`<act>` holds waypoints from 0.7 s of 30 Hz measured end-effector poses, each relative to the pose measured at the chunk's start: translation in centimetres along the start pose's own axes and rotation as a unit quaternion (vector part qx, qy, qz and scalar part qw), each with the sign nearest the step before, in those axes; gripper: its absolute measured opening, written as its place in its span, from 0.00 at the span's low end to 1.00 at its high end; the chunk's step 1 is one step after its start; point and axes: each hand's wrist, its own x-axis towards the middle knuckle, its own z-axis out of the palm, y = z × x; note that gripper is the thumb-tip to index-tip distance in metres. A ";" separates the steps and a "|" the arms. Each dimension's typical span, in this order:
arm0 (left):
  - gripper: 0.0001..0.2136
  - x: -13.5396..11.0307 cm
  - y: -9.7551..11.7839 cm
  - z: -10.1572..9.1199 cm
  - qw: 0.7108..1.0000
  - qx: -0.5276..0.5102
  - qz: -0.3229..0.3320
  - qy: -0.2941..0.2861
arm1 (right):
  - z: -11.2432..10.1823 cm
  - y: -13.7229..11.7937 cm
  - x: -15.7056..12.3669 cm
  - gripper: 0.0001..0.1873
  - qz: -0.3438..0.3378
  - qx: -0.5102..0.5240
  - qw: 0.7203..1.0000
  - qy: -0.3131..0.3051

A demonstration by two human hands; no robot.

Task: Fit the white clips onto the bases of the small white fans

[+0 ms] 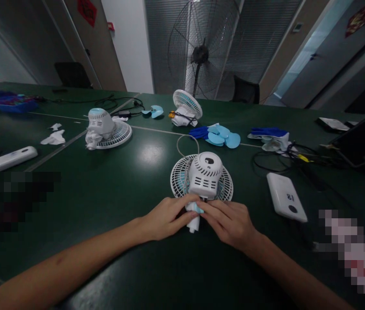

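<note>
A small white fan (205,175) lies face down on the green table in front of me, its round grille under the motor housing. The fan's white neck piece (194,224), with a light blue part, points toward me. My left hand (172,217) grips this neck from the left, thumb and fingers closed around it. From the right, my right hand (229,219) has its fingers pressed together against the same piece. A pale cord (187,142) loops up behind the housing. My fingers hide part of the joint.
More white fans stand at left (100,129) and at the back (185,110). Light blue fan blades (223,135) lie beyond my fan. Gloves (271,137), black cables (274,165) and a white power bank (286,197) are on the right. A large standing fan (200,54) is behind the table.
</note>
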 end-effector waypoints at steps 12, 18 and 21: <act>0.16 0.0 -0.1 0.0 1.000 0.003 0.000 -0.002 | -0.2 -1.7 1.2 0.05 0.131 0.057 0.990 0.016; 0.16 0.0 -0.2 0.1 1.000 0.001 0.002 0.002 | -0.1 -0.1 0.5 0.08 0.033 0.005 0.999 0.012; 0.17 -0.1 -0.3 0.2 1.000 0.010 0.000 0.000 | 0.2 -1.2 1.3 0.10 0.115 0.023 0.993 -0.005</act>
